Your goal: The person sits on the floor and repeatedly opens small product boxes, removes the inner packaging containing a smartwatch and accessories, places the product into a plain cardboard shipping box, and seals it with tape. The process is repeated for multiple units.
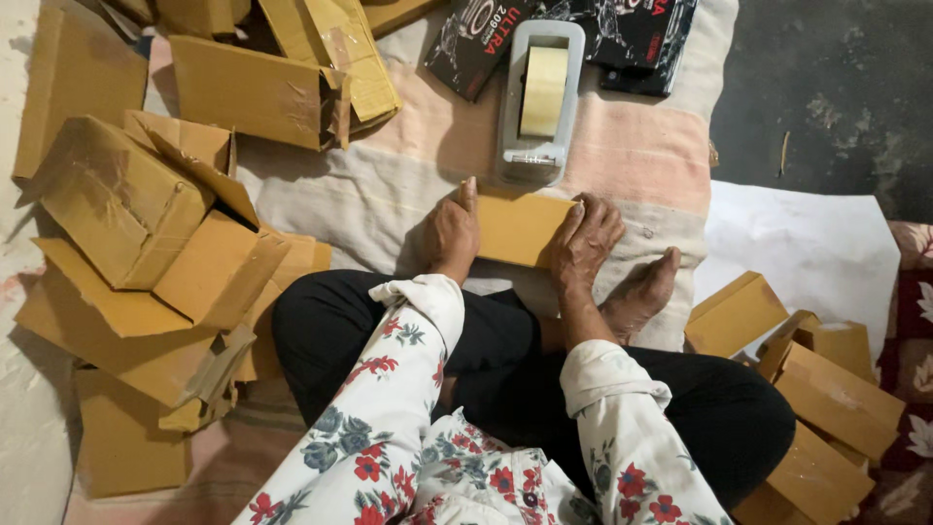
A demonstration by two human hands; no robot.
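A small flat brown cardboard box (517, 226) lies on the striped cloth (389, 185) in front of my crossed legs. My left hand (451, 231) grips its left end, thumb and fingers pressed against the side. Fingers curled over the top edge, my right hand (583, 238) holds its right end. Just beyond the box stands a grey tape dispenser (537, 97) with a roll of tan tape. My bare foot (641, 292) rests to the right of the box.
Flattened and half-folded brown cartons (155, 233) are heaped at the left and top left. Several small closed brown boxes (816, 399) are stacked at the right, beside a white sheet (807, 243). Black printed packages (622, 39) lie behind the dispenser. Dark floor (836, 87) shows at top right.
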